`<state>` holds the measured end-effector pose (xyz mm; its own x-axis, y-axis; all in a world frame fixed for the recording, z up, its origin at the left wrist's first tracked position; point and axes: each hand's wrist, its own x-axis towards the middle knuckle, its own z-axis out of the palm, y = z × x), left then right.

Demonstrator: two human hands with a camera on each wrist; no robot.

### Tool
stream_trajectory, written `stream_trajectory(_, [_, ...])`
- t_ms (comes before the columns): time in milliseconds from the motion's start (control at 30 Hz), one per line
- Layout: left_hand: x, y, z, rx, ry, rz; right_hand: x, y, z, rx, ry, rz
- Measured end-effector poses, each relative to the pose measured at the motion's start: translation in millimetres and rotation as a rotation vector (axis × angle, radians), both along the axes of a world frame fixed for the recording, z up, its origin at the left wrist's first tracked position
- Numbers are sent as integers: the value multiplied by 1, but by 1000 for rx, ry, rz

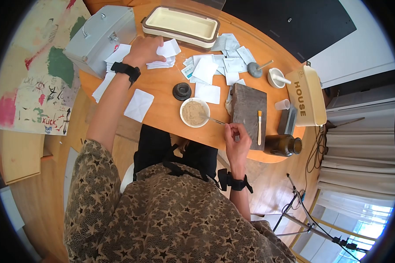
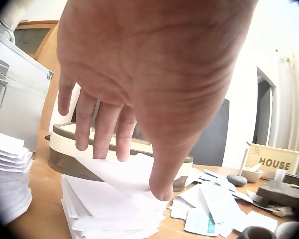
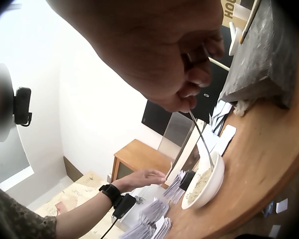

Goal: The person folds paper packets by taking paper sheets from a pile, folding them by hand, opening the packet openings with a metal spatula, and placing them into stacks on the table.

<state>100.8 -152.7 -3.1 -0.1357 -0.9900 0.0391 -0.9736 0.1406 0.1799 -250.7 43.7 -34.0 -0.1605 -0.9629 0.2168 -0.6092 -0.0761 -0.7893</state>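
Observation:
At the back left of the table, my left hand [image 1: 145, 51] has its thumb and fingers on a white paper [image 2: 122, 174], which sits tilted over a paper stack [image 2: 109, 211]. My right hand [image 1: 238, 147] pinches the end of a thin metal tool [image 3: 202, 137] between thumb and fingers. The tool's other end rests in the beige powder [image 1: 192, 112] inside a white bowl [image 3: 217, 184]. A single square white paper [image 1: 139, 105] lies flat to the left of the bowl, and a dark round object [image 1: 182, 91] sits just behind it.
A silver case [image 1: 103, 39] and cream tray [image 1: 182, 24] stand at the back. Scattered packets [image 1: 235, 65], a mortar [image 1: 276, 78] and a grey stone [image 1: 253, 70] lie right of the stack. Nearer are a dark board [image 1: 248, 109], brush [image 1: 259, 127], brown jar [image 1: 278, 145] and HOUSE box [image 1: 309, 96].

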Motion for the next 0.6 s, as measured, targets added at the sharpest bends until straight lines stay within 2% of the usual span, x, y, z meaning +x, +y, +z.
stream_trajectory(200, [-25, 50, 13, -168, 207, 13, -2, -1, 2, 27, 1, -8])
stream_trajectory(300, [-50, 93, 33, -46, 266, 125, -4, -1, 2, 48, -31, -14])
stream_trajectory(600, [-78, 172, -8, -160, 460, 84, -2, -3, -4, 102, -61, -23])
